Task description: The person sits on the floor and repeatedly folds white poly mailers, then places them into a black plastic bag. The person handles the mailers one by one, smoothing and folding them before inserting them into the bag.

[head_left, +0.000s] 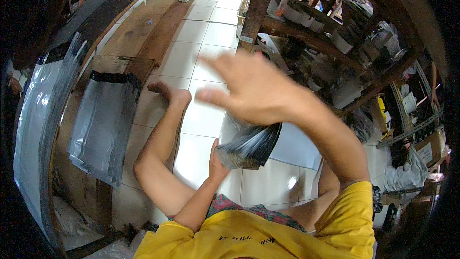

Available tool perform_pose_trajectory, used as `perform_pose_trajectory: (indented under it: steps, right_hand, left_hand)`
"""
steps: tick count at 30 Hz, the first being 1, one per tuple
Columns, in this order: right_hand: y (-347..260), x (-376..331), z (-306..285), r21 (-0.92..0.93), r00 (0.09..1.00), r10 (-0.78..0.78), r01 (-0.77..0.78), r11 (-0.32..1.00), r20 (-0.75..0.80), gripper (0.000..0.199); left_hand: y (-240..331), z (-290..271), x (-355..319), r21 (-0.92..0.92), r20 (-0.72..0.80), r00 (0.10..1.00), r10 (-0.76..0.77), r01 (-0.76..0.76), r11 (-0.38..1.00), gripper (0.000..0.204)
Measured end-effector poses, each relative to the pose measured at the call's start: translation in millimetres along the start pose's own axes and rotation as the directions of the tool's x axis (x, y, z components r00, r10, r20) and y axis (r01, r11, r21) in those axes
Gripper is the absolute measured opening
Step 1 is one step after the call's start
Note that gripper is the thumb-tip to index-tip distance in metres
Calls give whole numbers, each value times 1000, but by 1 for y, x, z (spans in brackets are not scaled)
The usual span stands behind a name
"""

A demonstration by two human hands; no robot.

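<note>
My left hand (218,165) grips the left edge of a stack of dark plastic bags (251,148). The bags' near edges are fanned out in black and silvery layers, and part of the stack is hidden under my right arm. Above it, my right hand (249,88) is raised with thumb and fingers apart and nothing visible in it; motion blurs the fingertips. A pale grey-blue flat sheet (297,146) lies on the floor just right of the held stack, partly covered by my forearm.
Grey plastic bags with black tops (103,120) lie piled on boards at my left. Beyond them is a brown wooden panel (139,31). A cluttered wooden shelf (321,36) stands on the far right, a crumpled clear plastic bag (407,172) below. My bare legs flank the white tiles.
</note>
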State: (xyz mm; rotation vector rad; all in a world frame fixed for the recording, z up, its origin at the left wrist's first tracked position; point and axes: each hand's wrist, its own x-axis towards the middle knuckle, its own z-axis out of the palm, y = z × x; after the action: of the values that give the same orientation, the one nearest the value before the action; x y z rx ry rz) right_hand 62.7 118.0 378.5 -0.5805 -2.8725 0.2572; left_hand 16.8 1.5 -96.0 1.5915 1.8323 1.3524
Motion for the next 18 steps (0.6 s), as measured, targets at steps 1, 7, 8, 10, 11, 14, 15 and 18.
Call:
perform_pose_trajectory:
  steps: [1,7,8,10,11,14,15,18]
  right_hand:
    - [0,2,9,-61,970,107,-96,994,220,69]
    - [6,7,6,-200,949,164,-112,973,268,69]
    - [10,7,11,57,999,5,-1,998,-54,67]
    - [17,4,-9,132,986,8,14,991,-168,65]
    - [20,1,-6,156,972,-10,48,987,-234,64]
    - [23,-1,0,132,995,97,-96,987,-1,67]
    - [25,-1,-6,200,994,104,-97,975,-26,68]
    - [30,-6,3,62,988,149,-151,987,44,73]
  left_hand:
    - [4,-3,4,-7,4,1000,-1,1,1000,94]
    - [32,-25,15,-125,-25,998,-63,59,990,92]
    - [29,-28,17,-115,-36,999,-29,25,993,90]
    - [25,-27,19,-112,-50,998,38,-43,993,87]
    - [26,-29,16,-131,2,1000,-11,11,991,85]
    - [36,-49,28,-203,120,989,-82,105,974,64]
    - [37,-59,33,-219,180,975,-131,169,961,59]
    - [40,-75,41,-270,302,927,-221,305,913,40]
